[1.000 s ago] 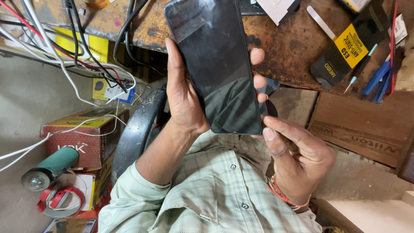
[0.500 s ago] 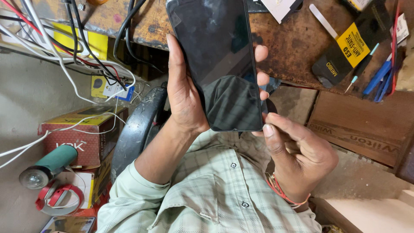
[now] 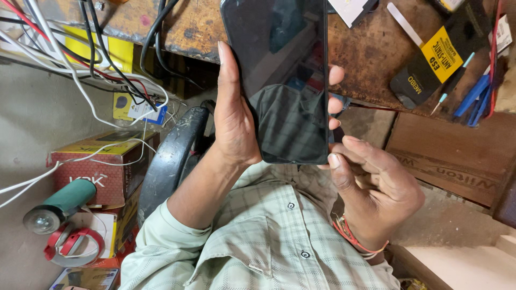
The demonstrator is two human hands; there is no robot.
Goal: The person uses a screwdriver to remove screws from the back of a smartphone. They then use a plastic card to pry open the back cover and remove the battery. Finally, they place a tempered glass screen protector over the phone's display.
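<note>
Holding a dark smartphone (image 3: 282, 80) up over the near edge of the worn desk (image 3: 371, 53).
Left hand (image 3: 236, 118) has a full grip along its side; right hand (image 3: 376, 188) is half-curled, thumb touching the phone's lower corner, holding nothing else.

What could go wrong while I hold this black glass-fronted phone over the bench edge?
The black glass-fronted phone is pinched only along its sides by the left hand; the right hand touches just its lower corner, so it might slip. It hangs past the worn wooden workbench, so a drop could reach the floor.
</note>
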